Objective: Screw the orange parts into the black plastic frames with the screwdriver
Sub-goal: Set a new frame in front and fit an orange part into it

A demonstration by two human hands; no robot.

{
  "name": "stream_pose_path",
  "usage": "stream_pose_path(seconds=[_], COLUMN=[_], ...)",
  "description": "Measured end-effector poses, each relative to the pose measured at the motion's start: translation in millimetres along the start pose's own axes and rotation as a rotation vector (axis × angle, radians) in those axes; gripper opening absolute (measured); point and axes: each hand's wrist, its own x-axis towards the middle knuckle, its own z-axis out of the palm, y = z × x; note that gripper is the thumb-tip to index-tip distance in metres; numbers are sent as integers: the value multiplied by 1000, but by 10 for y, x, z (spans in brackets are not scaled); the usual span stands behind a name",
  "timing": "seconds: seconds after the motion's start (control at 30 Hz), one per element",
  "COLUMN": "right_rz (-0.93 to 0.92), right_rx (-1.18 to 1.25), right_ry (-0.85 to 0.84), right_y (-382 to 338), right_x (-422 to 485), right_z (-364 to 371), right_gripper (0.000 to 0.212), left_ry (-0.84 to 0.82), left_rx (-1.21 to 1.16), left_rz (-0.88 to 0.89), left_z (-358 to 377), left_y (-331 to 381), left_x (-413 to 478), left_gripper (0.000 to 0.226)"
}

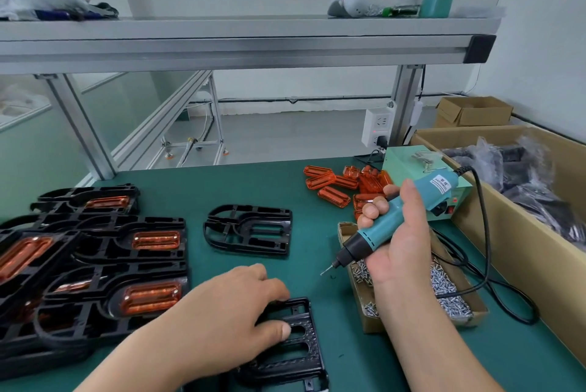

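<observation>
The left hand (234, 312) held a black frame (298, 344) while the right hand (399, 233) kept the screwdriver (374, 231) lifted.
At the lower centre, the left hand's fingers were curled over the frame's far edge, with the thumb pressing on top; the frame lay flat on the green table (285, 182). The right hand was closed around the screwdriver, its tip pointing down-left beside the box of screws (444, 290). Loose orange parts (342, 184) lay in a pile at the centre right, an empty frame (250, 230) in the middle, and finished frames (126, 264) at the left.
</observation>
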Motion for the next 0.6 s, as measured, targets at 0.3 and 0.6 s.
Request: stream_pose_path(seconds=[0.3, 0.6], right_rz=[1, -4], right_rx=[1, 21], right_ry=[34, 35], right_y=[27, 20], right_x=[25, 52], right_z=[-1, 18], right_gripper=[29, 29], left_ry=[225, 123], left_rx=[80, 241], left_rz=[33, 180], left_z=[-433, -385], left_y=[-66, 168], left_x=[992, 2426], left_gripper=[28, 55])
